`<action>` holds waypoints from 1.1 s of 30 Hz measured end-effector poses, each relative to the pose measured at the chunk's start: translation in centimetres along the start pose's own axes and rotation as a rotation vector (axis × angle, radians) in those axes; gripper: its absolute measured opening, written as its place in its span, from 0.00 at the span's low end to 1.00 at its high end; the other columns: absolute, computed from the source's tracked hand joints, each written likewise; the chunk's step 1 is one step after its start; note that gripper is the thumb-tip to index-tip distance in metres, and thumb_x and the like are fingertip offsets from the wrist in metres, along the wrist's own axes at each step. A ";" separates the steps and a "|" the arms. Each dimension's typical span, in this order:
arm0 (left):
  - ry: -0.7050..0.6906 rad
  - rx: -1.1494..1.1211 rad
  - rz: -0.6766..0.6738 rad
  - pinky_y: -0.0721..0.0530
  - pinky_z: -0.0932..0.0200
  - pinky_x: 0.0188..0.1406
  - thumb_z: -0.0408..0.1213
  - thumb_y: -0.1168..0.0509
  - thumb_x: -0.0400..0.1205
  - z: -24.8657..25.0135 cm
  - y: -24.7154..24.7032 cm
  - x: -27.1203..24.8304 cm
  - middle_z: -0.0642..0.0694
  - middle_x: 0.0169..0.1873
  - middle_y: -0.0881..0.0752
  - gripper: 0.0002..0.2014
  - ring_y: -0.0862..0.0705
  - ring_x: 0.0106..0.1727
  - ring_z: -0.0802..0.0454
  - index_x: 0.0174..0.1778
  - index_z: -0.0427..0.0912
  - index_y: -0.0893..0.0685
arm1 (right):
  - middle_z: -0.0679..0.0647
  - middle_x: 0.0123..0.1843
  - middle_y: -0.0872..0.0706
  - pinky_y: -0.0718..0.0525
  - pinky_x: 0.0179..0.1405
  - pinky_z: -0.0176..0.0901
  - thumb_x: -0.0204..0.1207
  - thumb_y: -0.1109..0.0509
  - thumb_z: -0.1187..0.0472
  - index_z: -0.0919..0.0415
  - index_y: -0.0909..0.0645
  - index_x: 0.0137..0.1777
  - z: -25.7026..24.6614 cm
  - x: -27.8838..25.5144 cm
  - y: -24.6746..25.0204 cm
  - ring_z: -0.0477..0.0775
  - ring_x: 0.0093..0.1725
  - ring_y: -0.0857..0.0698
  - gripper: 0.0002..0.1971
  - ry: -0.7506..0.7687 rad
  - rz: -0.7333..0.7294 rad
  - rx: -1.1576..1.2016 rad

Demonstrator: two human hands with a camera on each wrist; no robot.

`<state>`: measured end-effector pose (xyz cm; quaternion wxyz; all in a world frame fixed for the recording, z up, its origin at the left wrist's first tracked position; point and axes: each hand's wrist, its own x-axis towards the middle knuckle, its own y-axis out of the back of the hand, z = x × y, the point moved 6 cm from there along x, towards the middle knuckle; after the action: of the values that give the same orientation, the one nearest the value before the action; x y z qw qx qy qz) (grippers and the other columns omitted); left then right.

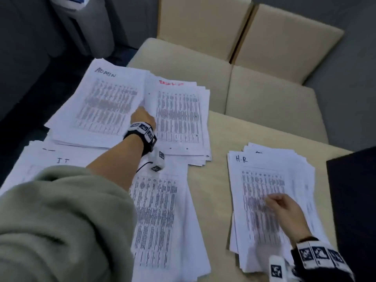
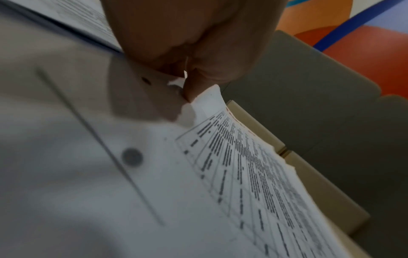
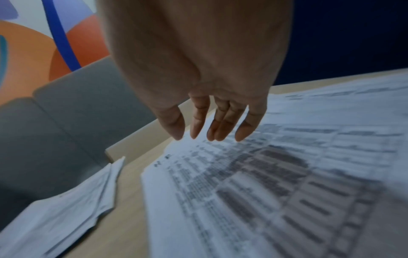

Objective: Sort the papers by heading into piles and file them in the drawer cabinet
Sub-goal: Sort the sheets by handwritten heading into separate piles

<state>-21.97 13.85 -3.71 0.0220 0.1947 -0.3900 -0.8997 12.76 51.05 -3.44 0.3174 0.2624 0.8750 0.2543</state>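
Observation:
Several piles of printed sheets lie on the beige table (image 1: 218, 137). The ADMIN pile (image 1: 101, 102) is at the far left, with the red-headed pile (image 1: 179, 115) beside it. The IT pile (image 1: 61, 160) lies near left, an unheaded pile (image 1: 158, 210) in the middle and the H-R pile (image 1: 262, 180) at the right. My left hand (image 1: 140, 110) reaches to the seam between the ADMIN and red-headed piles. There it (image 2: 185, 92) pinches the left edge of the red-headed top sheet (image 2: 232, 157), which curls up. My right hand (image 1: 273, 201) hovers with relaxed, straight fingers (image 3: 220, 129) over the H-R pile (image 3: 264, 183).
Beige cushioned seats (image 1: 203, 27) stand just beyond the table's far edge. A dark flat object (image 1: 354, 200) covers the table's right side. A grey bin or cabinet (image 1: 87, 31) stands at the upper left on the dark floor.

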 end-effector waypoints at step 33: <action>-0.113 0.116 -0.330 0.24 0.59 0.37 0.42 0.31 0.81 2.0 -18.9 -28.2 0.48 0.28 0.22 0.16 0.23 0.33 0.47 0.30 0.45 0.27 | 0.58 0.46 0.12 0.20 0.49 0.47 0.82 0.33 0.68 0.67 0.15 0.60 9.2 3.3 12.1 0.59 0.45 0.16 0.10 -0.028 0.094 0.144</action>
<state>5.49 33.82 -6.50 -0.1591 0.2059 -0.4044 -0.8768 20.48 64.53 -3.61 0.2975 0.3290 0.8732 0.2019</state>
